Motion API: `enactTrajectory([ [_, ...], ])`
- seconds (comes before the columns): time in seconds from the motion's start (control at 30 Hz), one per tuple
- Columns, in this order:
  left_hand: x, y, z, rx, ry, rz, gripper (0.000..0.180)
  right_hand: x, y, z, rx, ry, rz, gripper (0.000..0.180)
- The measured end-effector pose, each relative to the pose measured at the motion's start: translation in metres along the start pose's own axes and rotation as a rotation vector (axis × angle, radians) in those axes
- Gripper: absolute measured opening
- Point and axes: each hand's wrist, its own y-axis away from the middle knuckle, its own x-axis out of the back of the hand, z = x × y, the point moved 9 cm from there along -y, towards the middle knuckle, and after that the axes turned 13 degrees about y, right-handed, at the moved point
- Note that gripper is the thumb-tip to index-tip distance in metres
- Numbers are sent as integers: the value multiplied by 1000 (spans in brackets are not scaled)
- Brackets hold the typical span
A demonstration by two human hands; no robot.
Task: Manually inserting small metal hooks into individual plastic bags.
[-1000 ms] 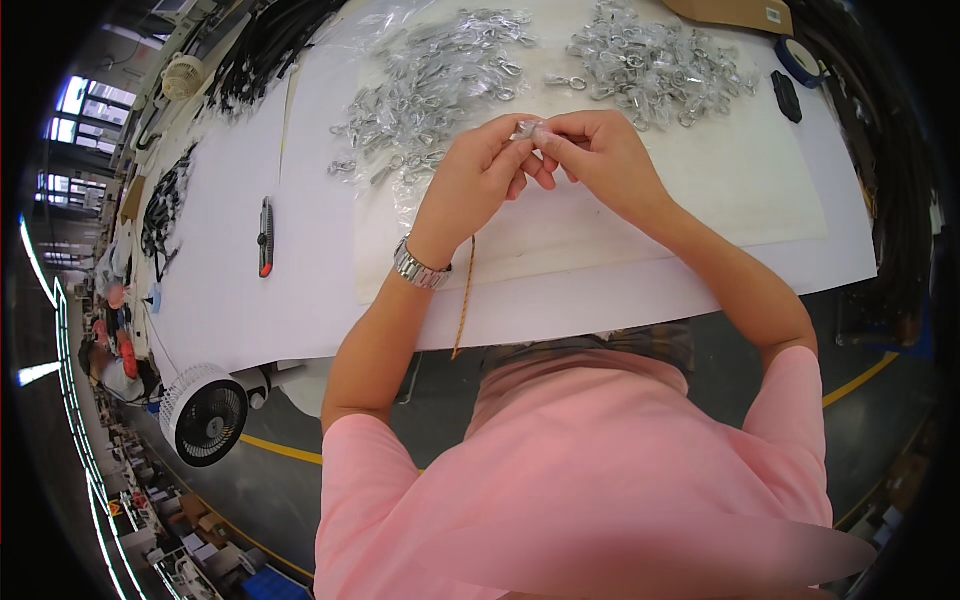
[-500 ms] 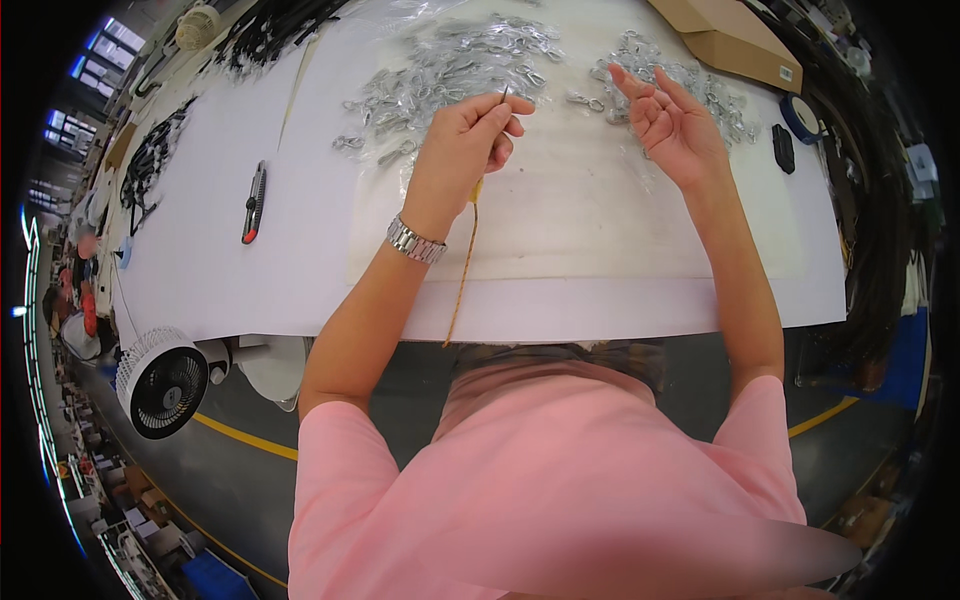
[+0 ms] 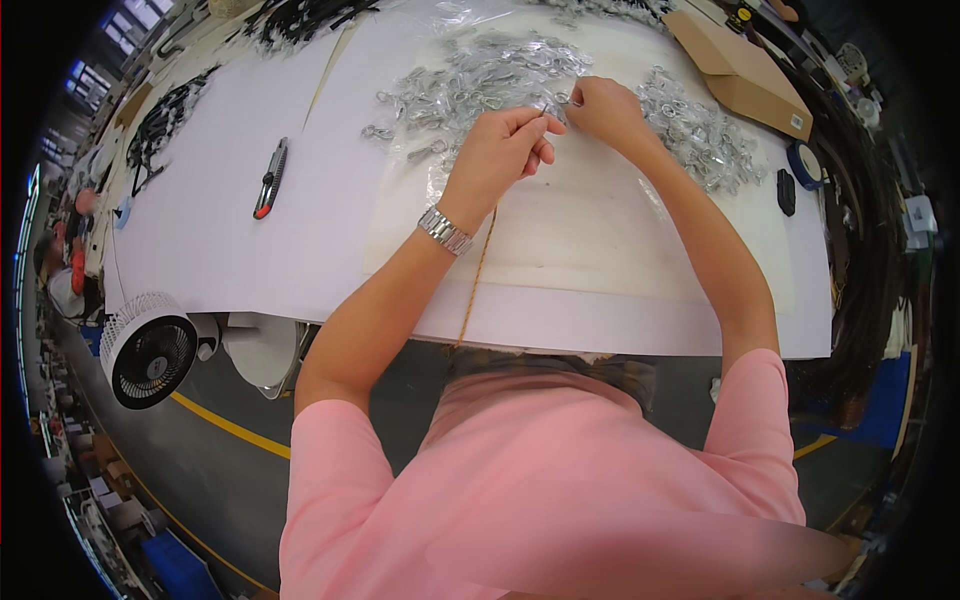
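Observation:
My left hand [image 3: 503,150], with a metal-band watch [image 3: 445,230] on its wrist, is closed on a thin pointed tool [image 3: 543,111]. Only the dark tip shows above the thumb. An orange cord [image 3: 478,275] hangs below this hand to the table's near edge. Just right of it, my right hand [image 3: 608,110] is pinched around a small silver metal clasp [image 3: 563,99], partly hidden by the fingers. A large pile of similar clasps [image 3: 490,75] in clear plastic lies beyond the left hand. Another pile of clasps [image 3: 705,140] is right of the right wrist.
A utility knife [image 3: 270,180] lies at left on the white table [image 3: 320,260]. Black straps [image 3: 160,125] are bunched farther left. At right are a cardboard box [image 3: 745,75], blue tape roll [image 3: 804,165] and black object [image 3: 786,192]. A fan [image 3: 152,360] stands by the near left edge.
My right hand has gone from open, palm up over the right pile, to a pinch on a clasp beside the left hand. The left hand keeps its hold on the tool.

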Motion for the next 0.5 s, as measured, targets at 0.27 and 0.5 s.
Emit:
enactTrajectory([
  [0.27, 14, 0, 29, -325, -229, 131, 25, 36, 85, -9, 84, -995, -13, 25],
  [0.5, -8, -1, 12, -105, -231, -131, 21, -1, 122, -31, 106, -1581, -518, 28],
])
